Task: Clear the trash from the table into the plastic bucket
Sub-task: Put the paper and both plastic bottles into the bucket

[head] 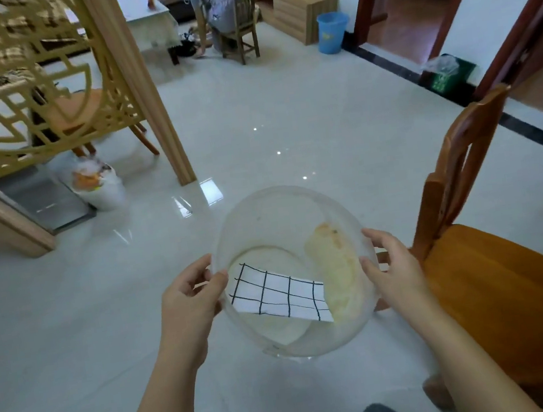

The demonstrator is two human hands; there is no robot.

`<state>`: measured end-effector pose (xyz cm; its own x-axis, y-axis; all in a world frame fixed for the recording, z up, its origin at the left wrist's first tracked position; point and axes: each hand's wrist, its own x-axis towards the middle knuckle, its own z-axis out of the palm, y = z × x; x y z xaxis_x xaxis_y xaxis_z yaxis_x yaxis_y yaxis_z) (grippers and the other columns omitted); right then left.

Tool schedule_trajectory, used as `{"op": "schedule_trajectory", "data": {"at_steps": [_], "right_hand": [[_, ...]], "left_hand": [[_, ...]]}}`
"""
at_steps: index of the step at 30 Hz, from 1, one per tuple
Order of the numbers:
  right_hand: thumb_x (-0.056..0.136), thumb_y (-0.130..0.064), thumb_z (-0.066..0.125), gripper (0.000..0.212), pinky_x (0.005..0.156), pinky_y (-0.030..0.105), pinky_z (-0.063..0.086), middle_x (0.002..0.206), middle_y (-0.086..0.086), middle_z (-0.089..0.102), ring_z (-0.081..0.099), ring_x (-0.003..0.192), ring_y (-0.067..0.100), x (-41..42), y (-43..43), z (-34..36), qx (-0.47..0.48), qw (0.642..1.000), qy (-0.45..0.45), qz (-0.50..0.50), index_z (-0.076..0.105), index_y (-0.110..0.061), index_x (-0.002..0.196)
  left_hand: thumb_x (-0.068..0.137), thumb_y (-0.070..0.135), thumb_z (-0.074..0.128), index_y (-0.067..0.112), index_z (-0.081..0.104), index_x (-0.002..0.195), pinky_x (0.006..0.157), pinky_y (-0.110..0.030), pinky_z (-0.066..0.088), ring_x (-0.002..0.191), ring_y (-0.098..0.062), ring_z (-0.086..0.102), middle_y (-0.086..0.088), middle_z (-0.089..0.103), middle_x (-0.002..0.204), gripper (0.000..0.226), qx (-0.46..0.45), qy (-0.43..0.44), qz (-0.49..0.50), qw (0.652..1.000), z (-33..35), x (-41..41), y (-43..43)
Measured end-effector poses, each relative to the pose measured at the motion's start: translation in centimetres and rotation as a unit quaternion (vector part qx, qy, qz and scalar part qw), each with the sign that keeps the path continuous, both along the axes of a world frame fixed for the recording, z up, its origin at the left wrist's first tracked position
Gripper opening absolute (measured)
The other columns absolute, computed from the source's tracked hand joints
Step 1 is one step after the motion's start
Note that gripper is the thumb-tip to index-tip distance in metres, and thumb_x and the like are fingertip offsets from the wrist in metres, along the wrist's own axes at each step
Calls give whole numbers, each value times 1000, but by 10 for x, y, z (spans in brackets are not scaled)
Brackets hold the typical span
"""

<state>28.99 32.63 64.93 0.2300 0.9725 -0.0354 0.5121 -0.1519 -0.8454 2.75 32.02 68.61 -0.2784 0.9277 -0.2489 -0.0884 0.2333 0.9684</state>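
Note:
A clear plastic bucket (274,212) is held in front of me over the tiled floor, tilted with its mouth toward me. My left hand (189,303) grips its left rim and my right hand (392,269) grips its right rim. Inside lie a white paper with a black grid (278,294) and a pale yellowish peel-like scrap (335,266).
A wooden chair (501,286) stands close on my right. A gold lattice screen (39,80) and its post are at left, with a full white trash bag (98,183) beside it. A blue bin (332,32), a green bin (446,74) and a seated person (219,1) are farther back.

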Motion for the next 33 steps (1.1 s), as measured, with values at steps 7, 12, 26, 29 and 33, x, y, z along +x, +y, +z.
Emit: {"op": "schedule_trajectory", "data": {"at_steps": [7,12,26,29,33], "right_hand": [[86,-10,54,37,62,6,38,115,-6,52,50,86,-5,-12,81,-12,4,1000,17,2,49,-22,121],[86,-10,53,37,61,5,40,116,-6,52,53,89,8,6,167,-19,12,999,37,-21,49,-23,121],[85,-9,51,35,73,22,43,118,-7,56,56,91,8,102,370,-4,36,982,128,-131,54,-27,115],[85,-9,51,31,68,13,42,116,-5,57,53,86,2,123,403,-11,32,977,122,-170,57,-29,109],[85,-7,51,32,69,17,41,119,-3,56,54,87,8,160,446,-22,32,965,124,-231,56,-26,111]], "left_hand": [[80,10,63,10,65,109,54,-19,50,64,-11,51,-10,52,83,29,-5,52,-13,999,-15,-18,74],[80,13,65,9,61,114,52,-17,48,70,-15,52,-7,53,85,35,-2,62,-3,998,-21,3,163],[82,7,61,14,66,104,51,-16,48,56,-1,59,-3,55,81,24,19,10,-59,998,-5,110,399],[83,10,61,13,65,106,54,-19,50,64,-4,63,-12,61,96,23,-4,5,-87,996,-11,137,452],[82,11,61,17,67,101,55,-20,51,66,-5,63,-12,61,100,21,-17,-3,-143,989,-22,179,525]]}}
